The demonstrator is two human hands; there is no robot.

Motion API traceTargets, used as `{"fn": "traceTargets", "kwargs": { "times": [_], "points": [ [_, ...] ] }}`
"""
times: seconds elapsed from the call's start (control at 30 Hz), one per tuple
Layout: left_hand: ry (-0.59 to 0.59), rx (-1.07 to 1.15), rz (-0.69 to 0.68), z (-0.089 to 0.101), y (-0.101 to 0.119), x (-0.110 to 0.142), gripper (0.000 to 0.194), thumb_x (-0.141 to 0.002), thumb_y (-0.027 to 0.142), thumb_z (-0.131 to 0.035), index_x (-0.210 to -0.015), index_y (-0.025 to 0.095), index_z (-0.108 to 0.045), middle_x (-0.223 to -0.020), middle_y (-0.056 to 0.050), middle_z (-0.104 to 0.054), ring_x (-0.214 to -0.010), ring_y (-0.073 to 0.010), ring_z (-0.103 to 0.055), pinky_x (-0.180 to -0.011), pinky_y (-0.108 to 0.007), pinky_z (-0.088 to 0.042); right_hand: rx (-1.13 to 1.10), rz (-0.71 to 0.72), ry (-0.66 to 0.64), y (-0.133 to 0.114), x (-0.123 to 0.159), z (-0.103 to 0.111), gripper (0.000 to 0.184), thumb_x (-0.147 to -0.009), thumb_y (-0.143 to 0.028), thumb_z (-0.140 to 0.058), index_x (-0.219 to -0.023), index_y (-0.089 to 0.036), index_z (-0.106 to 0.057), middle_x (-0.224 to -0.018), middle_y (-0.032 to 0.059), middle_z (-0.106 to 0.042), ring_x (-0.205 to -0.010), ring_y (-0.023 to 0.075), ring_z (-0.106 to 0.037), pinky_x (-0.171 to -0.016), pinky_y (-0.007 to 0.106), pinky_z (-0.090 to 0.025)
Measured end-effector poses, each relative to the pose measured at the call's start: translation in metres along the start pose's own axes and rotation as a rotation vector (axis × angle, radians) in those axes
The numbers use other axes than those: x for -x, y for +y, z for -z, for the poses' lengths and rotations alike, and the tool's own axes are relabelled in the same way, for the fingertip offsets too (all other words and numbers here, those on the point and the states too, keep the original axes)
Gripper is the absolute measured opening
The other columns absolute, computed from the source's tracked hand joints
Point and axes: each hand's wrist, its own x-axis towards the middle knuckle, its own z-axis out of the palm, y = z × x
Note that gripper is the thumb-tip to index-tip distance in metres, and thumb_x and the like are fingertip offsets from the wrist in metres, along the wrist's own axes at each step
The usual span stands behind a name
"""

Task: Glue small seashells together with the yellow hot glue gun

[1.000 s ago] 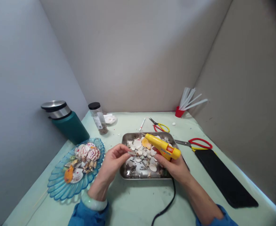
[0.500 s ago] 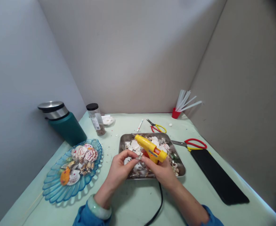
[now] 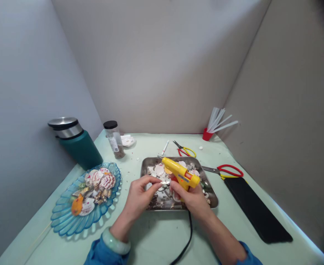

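My right hand (image 3: 191, 197) is closed around the handle of a yellow glue gun (image 3: 180, 171), whose nozzle points up and to the left. A small whitish piece, perhaps a shell (image 3: 165, 182), is pinched between the thumb and forefinger of my left hand (image 3: 141, 193). The right fingertips come close to its other end; whether they touch it I cannot tell. Both hands are over the near part of a metal tray (image 3: 144, 166) holding many white and brown shells. The gun's trigger is hidden by my right fingers.
A blue scalloped dish (image 3: 63, 221) of shells lies left, by a teal bottle (image 3: 81, 147) and a clear jar (image 3: 114, 141). Scissors (image 3: 228, 170), smaller scissors (image 3: 185, 150), a black slab (image 3: 257, 209) and a red cup (image 3: 206, 135) of glue sticks lie right. A black cord (image 3: 188, 239) runs toward me.
My right fingertips have drawn slightly away from my left ones, leaving more of the small whitish piece showing. The glue gun has shifted a little to the right, and the view has moved slightly.
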Motion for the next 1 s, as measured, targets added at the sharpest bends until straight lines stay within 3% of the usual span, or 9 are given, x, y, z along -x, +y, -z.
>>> {"fn": "traceTargets", "kwargs": {
  "times": [0.07, 0.13, 0.27, 0.47, 0.77, 1.0],
  "points": [
    [0.067, 0.001, 0.056, 0.003, -0.002, -0.002, 0.012, -0.075, 0.029, -0.069, -0.077, 0.018, -0.073, -0.078, -0.004, -0.073, -0.077, -0.0183, -0.065, -0.074, -0.026, -0.047, 0.063, 0.036, -0.003, -0.002, 0.000, 0.009, 0.029, -0.078, -0.040, -0.068, -0.095, -0.016, -0.065, -0.067, 0.0000, -0.059, -0.054, 0.0113, -0.050, -0.050, 0.023, -0.043],
    [0.127, 0.023, 0.112, 0.005, -0.005, -0.005, 0.014, -0.074, 0.031, -0.069, -0.076, 0.017, -0.072, -0.076, -0.004, -0.073, -0.075, -0.0181, -0.064, -0.072, -0.026, -0.047, 0.251, 0.167, -0.027, -0.006, 0.001, 0.020, 0.023, -0.080, -0.036, -0.067, -0.093, -0.017, -0.065, -0.074, 0.0016, -0.062, -0.065, 0.0149, -0.056, -0.061, 0.026, -0.046],
    [0.195, 0.109, 0.160, 0.005, -0.011, -0.008, 0.017, -0.071, 0.032, -0.071, -0.072, 0.015, -0.070, -0.072, -0.003, -0.071, -0.071, -0.0159, -0.062, -0.066, -0.023, -0.046, 0.578, 0.376, -0.175, -0.012, 0.002, 0.035, 0.011, -0.085, -0.029, -0.062, -0.088, -0.018, -0.061, -0.078, 0.0024, -0.064, -0.069, 0.0165, -0.059, -0.065, 0.026, -0.046],
    [0.197, 0.386, 0.222, 0.001, -0.012, -0.010, 0.020, -0.065, 0.030, -0.076, -0.070, 0.014, -0.067, -0.067, -0.002, -0.068, -0.061, -0.0120, -0.059, -0.056, -0.020, -0.044, 0.705, 0.619, -0.241, -0.004, 0.003, 0.040, 0.017, -0.085, -0.017, -0.056, -0.101, -0.018, -0.059, -0.084, 0.0052, -0.067, -0.071, 0.0174, -0.062, -0.063, 0.026, -0.047],
    [0.112, 0.514, 0.258, 0.004, -0.012, -0.008, 0.017, -0.067, 0.028, -0.077, -0.074, 0.014, -0.068, -0.063, -0.002, -0.070, -0.060, -0.0117, -0.063, -0.061, -0.020, -0.047, 0.807, 0.659, -0.289, -0.008, 0.004, 0.036, 0.014, -0.089, -0.023, -0.050, -0.096, -0.018, -0.061, -0.074, 0.0060, -0.065, -0.061, 0.0172, -0.058, -0.056, 0.028, -0.042],
    [0.110, 0.560, 0.251, 0.001, -0.015, -0.008, 0.015, -0.067, 0.024, -0.077, -0.074, 0.014, -0.069, -0.065, -0.001, -0.070, -0.062, -0.0110, -0.063, -0.062, -0.020, -0.048, 0.833, 0.658, -0.312, -0.005, 0.004, 0.037, 0.016, -0.088, -0.027, -0.051, -0.095, -0.017, -0.062, -0.069, 0.0038, -0.061, -0.059, 0.0166, -0.053, -0.055, 0.027, -0.037]
  ]
}}
